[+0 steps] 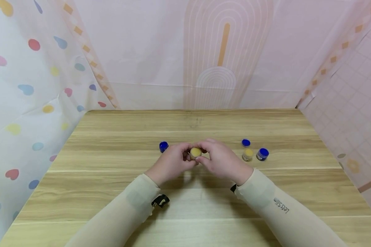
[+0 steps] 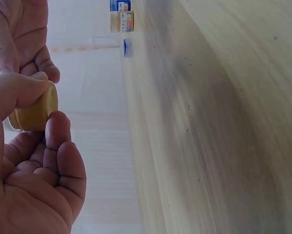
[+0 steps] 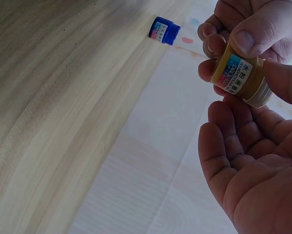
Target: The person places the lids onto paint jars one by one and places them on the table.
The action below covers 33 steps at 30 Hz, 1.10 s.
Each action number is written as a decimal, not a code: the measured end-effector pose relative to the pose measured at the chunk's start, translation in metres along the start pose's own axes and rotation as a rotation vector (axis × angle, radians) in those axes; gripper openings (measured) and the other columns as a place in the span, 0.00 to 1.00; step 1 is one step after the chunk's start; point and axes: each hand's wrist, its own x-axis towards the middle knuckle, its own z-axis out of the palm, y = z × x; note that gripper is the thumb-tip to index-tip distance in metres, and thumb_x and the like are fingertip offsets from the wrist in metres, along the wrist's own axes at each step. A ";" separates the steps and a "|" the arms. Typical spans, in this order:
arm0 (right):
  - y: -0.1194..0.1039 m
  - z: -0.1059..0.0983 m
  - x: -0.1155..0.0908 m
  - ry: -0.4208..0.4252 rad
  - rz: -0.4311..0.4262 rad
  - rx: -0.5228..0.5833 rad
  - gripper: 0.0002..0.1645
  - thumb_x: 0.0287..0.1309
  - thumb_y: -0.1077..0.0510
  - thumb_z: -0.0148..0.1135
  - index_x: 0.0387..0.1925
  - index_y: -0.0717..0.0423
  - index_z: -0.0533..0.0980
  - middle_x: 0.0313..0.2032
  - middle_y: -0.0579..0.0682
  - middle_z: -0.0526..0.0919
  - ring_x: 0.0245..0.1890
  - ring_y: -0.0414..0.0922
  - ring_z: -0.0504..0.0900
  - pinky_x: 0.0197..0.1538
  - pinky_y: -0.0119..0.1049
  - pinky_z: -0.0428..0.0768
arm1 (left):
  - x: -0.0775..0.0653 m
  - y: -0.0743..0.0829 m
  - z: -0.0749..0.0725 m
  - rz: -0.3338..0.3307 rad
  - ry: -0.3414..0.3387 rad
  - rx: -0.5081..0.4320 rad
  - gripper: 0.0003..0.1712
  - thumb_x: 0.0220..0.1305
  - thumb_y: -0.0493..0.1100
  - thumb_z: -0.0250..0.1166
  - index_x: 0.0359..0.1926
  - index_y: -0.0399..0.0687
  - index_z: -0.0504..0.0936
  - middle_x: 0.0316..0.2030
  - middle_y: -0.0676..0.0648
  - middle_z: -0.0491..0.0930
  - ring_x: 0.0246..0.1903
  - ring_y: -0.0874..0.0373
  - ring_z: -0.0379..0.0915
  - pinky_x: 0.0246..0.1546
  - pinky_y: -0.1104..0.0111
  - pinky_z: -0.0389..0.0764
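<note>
Above the table, both hands meet at a small yellow gouache paint jar (image 1: 196, 153) with a clear rim on its lid. My left hand (image 1: 173, 159) grips the jar's body, thumb on one side and fingertips on the other. In the right wrist view the jar's printed label (image 3: 236, 73) faces the camera, and the lid end (image 3: 259, 96) points toward the right palm. My right hand (image 1: 221, 159) pinches the lid between thumb and forefinger, its other fingers loosely bent below. A blue paint jar (image 3: 164, 30) with its threaded neck bare stands beyond the left hand.
Right of the hands on the wooden table (image 1: 126, 123) are a loose blue lid (image 1: 246, 142), another yellow jar (image 1: 247, 155) and a lidded blue jar (image 1: 262, 154). Patterned cloth (image 1: 148, 51) hangs along the table's back and sides.
</note>
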 end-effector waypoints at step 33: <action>0.000 -0.002 -0.003 0.020 -0.042 -0.001 0.21 0.69 0.53 0.69 0.60 0.54 0.82 0.53 0.48 0.87 0.51 0.49 0.82 0.56 0.45 0.81 | -0.002 0.000 -0.001 -0.013 -0.017 -0.053 0.13 0.65 0.38 0.75 0.50 0.45 0.85 0.35 0.52 0.84 0.35 0.61 0.78 0.38 0.70 0.81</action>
